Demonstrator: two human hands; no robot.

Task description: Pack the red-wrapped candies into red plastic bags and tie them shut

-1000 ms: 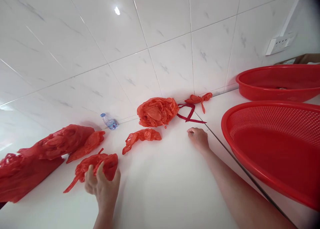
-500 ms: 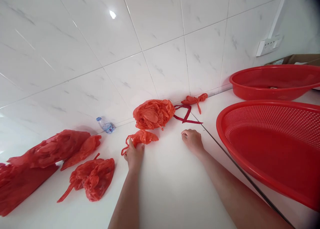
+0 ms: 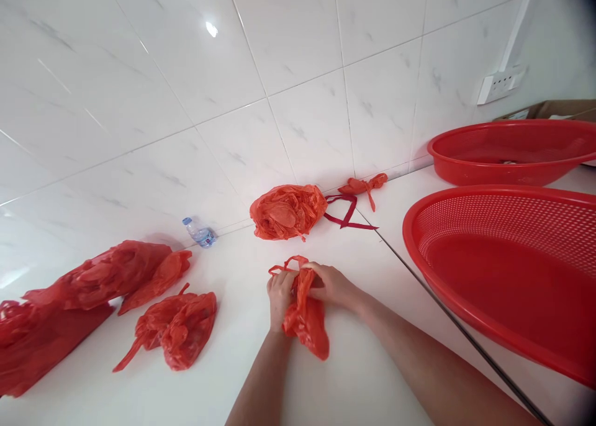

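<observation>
A small red plastic bag is gripped between both my hands over the middle of the white table. My left hand has its fingers closed on the bag's left side, near its handle loops. On the right, my right hand pinches the upper part of the bag, thumb and fingers around a fold. The bag's lower end hangs toward me. Just beyond my hands a bigger crumpled bundle of red plastic bags rests against the wall.
Red bags and a long red bundle lie at left. A small water bottle leans by the wall. Dark red straps and a knotted red bag lie behind. A red perforated basket and red basin stand right.
My left hand has brought the small bag right and closer to me. My right hand has moved left from the bare table and now holds the bag too.
</observation>
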